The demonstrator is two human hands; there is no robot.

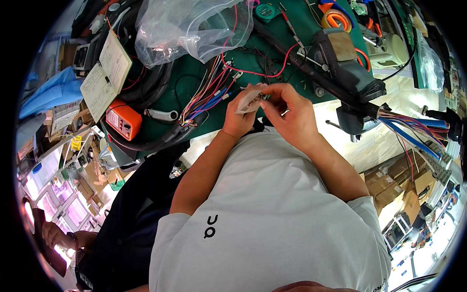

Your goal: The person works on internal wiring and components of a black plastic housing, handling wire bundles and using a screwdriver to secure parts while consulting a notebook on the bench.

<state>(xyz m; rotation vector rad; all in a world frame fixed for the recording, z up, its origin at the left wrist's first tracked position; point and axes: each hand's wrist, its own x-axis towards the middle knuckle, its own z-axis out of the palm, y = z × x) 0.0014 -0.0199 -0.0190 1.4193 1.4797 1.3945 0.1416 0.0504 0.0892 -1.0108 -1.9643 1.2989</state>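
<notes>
A small clear plastic bag [247,104] with small dark metal-looking pieces in it is held up close to my body, near the bench edge. My left hand [237,118] is closed around the bag from the left. At its right side, the fingers of my right hand [296,117] are bent together in a pinch by the small pieces. What sits between those fingertips is too small to make out. Just beyond my hands, a fanned bundle of coloured wires [214,92] comes out of a thick black cable [168,137].
A large clear zip bag [194,31] lies on the green bench [163,90]. An orange meter [123,120] and open notebook [108,75] are at left. A grey vise-like tool [335,53] and tape roll [337,20] stand right. Another person's hand [56,236] shows lower left.
</notes>
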